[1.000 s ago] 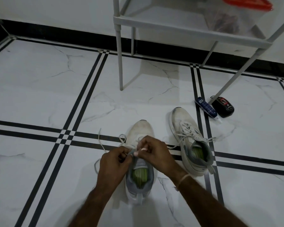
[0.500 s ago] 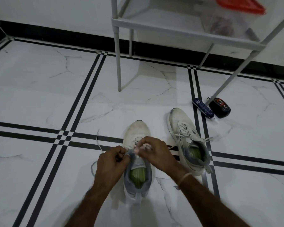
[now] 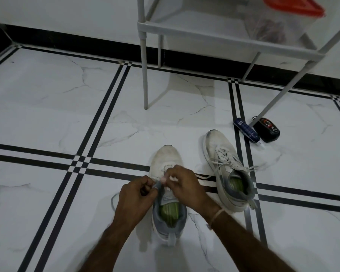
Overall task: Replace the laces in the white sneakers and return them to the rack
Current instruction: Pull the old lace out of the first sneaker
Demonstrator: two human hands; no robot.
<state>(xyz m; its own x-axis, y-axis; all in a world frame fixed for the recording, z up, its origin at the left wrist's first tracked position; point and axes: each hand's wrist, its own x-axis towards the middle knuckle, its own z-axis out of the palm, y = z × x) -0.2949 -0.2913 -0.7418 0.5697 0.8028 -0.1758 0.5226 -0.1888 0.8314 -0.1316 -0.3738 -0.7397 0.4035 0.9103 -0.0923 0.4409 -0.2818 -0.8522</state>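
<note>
A person is crouching over a white sneaker (image 3: 166, 160) on a tiled floor (image 3: 47, 114), seen from above. Both hands are meeting over the sneaker's tongue, just ahead of its grey collar and green insole.

The left hand (image 3: 135, 197) is curling its fingers around the lace at the top eyelets. The right hand (image 3: 186, 185) is pinching a white bit of lace between its fingertips (image 3: 172, 178), touching the left hand's knuckles. Exactly how the lace is running between the fingers is too blurred to tell.

A second ago a long strand of lace was standing out ahead and to the outside of the left hand. Now only a small loop (image 3: 113, 201) is lying just outside that hand, so the slack appears to be getting drawn through the eyelets. This is suggesting that the lacing of this sneaker is nearing its top.

The second sneaker (image 3: 220, 146) is lying just beyond the right hand, on its outer side, with laces threaded but loose. One strand (image 3: 204, 176) is trailing across the floor toward the right hand.

The rack (image 3: 224, 34) is standing well ahead of both hands, against the wall. Both sneakers are waiting on the floor, so the return to the rack is not yet begun. A blue object (image 3: 246, 130) and a black object (image 3: 267, 130) are lying beyond the second sneaker, by a rack leg.
</note>
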